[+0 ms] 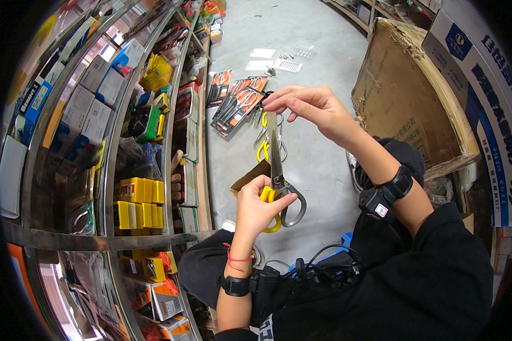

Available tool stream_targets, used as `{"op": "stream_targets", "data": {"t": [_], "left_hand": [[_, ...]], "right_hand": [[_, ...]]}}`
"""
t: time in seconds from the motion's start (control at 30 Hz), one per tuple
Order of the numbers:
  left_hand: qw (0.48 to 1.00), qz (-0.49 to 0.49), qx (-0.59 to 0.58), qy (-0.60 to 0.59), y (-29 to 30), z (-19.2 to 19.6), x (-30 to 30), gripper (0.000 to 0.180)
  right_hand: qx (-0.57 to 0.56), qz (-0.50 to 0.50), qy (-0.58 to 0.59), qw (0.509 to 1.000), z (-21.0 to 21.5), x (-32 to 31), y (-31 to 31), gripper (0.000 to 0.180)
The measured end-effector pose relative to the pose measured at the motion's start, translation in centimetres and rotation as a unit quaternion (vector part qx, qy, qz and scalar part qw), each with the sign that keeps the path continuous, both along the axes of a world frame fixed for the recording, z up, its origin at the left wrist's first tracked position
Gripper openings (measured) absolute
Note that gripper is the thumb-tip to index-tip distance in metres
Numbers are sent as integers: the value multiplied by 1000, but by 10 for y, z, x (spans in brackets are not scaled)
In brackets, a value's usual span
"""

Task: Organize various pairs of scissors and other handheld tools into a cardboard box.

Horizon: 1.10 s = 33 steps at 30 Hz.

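Observation:
My left hand (255, 207) grips a large pair of scissors (276, 165) by the handles, one yellow and one dark grey. The blades point up and away from me, closed together. Over their tip is my right hand (313, 108), its fingers stretched out and the thumb apart; whether the fingertips touch the metal I cannot tell. More scissors with yellow handles (262, 150) lie on the floor behind the blades, partly hidden. Farther off, several packaged scissors (239, 105) on orange-and-black cards lie in an overlapping pile.
Shelving (111, 187) packed with boxes and tools runs along my left. A small brown carton (246, 177) is beyond my left hand. White cards (290, 65) and small metal pieces (285, 55) lie farther up the floor. A big worn cardboard box (404, 102) stands at right.

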<state>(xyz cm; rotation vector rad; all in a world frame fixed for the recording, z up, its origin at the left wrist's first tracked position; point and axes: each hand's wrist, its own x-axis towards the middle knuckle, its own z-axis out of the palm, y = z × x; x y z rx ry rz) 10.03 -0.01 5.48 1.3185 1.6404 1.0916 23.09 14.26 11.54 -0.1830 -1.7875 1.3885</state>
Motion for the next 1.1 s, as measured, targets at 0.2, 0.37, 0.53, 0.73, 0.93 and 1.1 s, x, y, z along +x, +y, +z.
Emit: {"op": "stream_targets", "data": {"t": [0.2,0.37,0.53,0.73,0.93,1.1], "left_hand": [[997,14,26,-77,0,3,1,33],[1000,6,0,-20,0,6,2,32],[1000,-8,-19,-1,-2,11,2,32],[998,-1,18,-54,-1,4,-2,39],[993,-10,14,-113,0,5,-3,40],[990,-15,6,-137,-1,4,-6,40]], "right_hand": [[-20,-12,-23,999,1,-4,-10,21],[-68,-31,-51,996,-8,-6,-8,20],[-115,14,-29,993,-8,-6,-10,13],[-122,56,-49,990,-11,-10,-13,14],[-153,71,-45,985,-12,-11,-16,13],[-149,69,-45,985,-17,-14,-17,14]]}}
